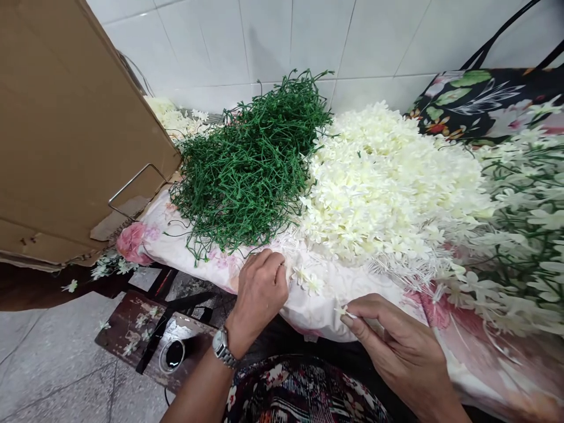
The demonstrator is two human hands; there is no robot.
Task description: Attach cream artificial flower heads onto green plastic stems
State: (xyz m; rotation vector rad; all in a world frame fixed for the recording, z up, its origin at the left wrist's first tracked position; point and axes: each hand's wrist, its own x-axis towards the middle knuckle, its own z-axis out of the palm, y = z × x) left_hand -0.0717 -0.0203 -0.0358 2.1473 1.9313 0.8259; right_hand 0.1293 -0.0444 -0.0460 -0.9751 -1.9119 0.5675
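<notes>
My left hand, with a metal watch at the wrist, is closed in a fist at the near edge of the pile of green plastic stems. Its fingertips are turned away, so what they hold, if anything, is hidden. Thumb and forefinger of my right hand pinch a small white artificial flower piece over the cloth's front edge. Between the hands lie a few loose white flowers. Behind my right hand spreads a large heap of cream-white artificial flowers with thin white stalks.
A cardboard box stands at the left, beside the floral cloth. Finished-looking flower sprays with green stems lie at the right, before a black floral bag. Below left, a wooden stool bears a small cup of dark liquid.
</notes>
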